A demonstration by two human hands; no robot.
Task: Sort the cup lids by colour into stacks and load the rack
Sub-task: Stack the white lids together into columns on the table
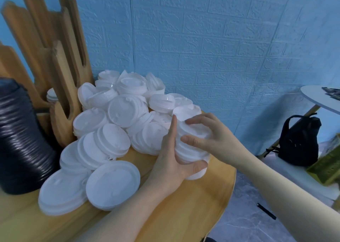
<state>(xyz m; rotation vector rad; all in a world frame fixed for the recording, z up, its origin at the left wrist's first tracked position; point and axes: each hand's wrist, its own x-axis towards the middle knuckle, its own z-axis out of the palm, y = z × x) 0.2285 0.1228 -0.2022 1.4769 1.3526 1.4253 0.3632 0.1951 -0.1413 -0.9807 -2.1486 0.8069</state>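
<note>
Blue brick-pattern wall [220, 39] fills the whole back. Under it is the round wooden table [184, 214], taking up the lower left. At the table's back left corner stands the wooden rack [60, 61], tall slotted boards, with what looks like one white lid sitting low in a slot.

Front left on the table there's a fat stack of black lids [20, 140], leaning a bit. Right beside it is the big messy pile of white lids [117, 124], running from the rack base out to the front edge, some in short stacks, some loose and tipped over.

At the right edge of that pile is a small white stack [191, 146], and both hands are on it. Left hand [173, 160] cups it from the side and below, thumb hooked under the bottom, fingers running up the side. Right hand [206, 133] sits on top, fingers curled over the top lid and thumb pressed on the side.

Off to the right, well away from the table, a black bag [298, 140] sits on a white surface under a small white side table [320, 96].
</note>
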